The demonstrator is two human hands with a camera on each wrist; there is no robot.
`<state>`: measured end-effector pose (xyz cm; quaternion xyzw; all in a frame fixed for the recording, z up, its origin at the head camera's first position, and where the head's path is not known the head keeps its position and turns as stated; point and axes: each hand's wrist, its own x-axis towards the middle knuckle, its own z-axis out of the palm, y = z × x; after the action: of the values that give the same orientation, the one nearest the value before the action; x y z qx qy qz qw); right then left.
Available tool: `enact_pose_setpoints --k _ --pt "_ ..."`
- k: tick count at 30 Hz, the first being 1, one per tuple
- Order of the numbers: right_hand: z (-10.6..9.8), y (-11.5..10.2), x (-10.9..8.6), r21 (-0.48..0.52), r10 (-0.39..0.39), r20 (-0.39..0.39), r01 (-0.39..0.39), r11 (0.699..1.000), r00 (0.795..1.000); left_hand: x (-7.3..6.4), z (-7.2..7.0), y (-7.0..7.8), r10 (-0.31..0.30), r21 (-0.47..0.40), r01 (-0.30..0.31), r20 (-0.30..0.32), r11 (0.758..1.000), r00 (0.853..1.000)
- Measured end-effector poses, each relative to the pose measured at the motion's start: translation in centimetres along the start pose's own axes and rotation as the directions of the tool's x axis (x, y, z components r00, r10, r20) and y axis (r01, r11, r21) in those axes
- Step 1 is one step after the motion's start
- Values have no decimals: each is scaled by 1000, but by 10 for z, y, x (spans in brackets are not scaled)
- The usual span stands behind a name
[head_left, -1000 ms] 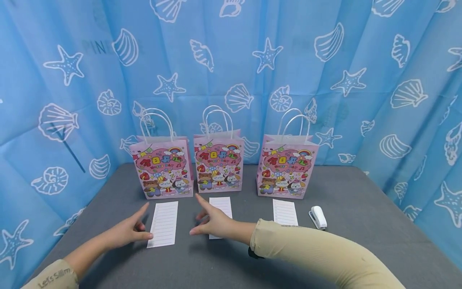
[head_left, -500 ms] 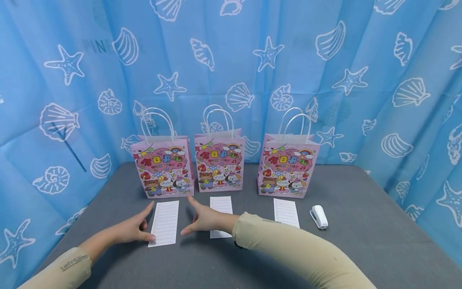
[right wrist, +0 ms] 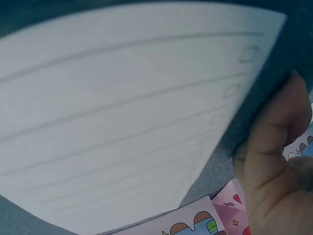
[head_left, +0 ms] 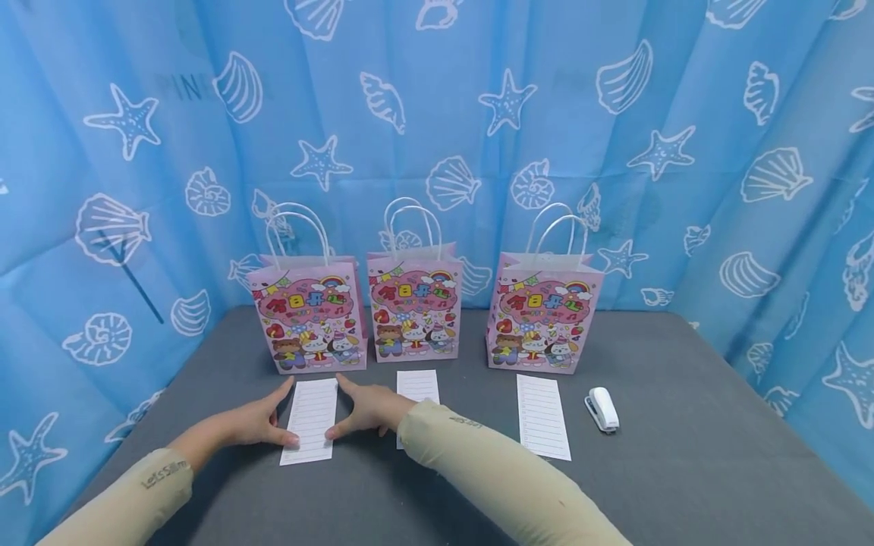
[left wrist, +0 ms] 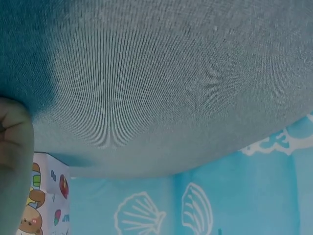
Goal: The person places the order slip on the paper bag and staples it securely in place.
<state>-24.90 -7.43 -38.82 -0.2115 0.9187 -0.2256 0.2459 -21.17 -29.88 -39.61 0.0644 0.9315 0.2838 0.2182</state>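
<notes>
A white lined paper slip (head_left: 312, 417) lies on the grey table before the left gift bag (head_left: 310, 322). Both hands flank it in the head view. The left hand (head_left: 254, 423) has its thumb on the slip's lower left edge and its forefinger at the upper left corner. The right hand (head_left: 372, 409) mirrors this on the right, thumb and forefinger spread along the edge. A second slip (head_left: 418, 385), partly covered by the right hand and sleeve, fills much of the right wrist view with its checkbox lines. In the left wrist view, only part of the left hand (left wrist: 14, 156) shows.
Two more pink cartoon gift bags, a middle bag (head_left: 414, 315) and a right bag (head_left: 545, 318), stand upright at the back. A third slip (head_left: 542, 417) lies before the right one, with a white stapler (head_left: 602, 410) beside it. A blue shell-print curtain (head_left: 437, 114) hangs behind.
The right hand has moved left, from over the middle slip to the left slip's right edge. The left hand has shifted slightly right onto its left edge. The right slip is now fully uncovered.
</notes>
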Motion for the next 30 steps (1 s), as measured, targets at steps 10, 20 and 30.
enact_pose_setpoints --k 10,20,30 --pt "1 -4 7 -31 48 -32 -49 998 998 10 1 6 -57 -1 57 19 998 998" --pt "2 -10 4 -267 -22 -71 2 964 997 9 0 9 -70 102 70 -5 992 998" --pt "6 -12 6 -326 1 -81 -27 945 997 7 -2 8 -78 -30 78 -6 997 997"
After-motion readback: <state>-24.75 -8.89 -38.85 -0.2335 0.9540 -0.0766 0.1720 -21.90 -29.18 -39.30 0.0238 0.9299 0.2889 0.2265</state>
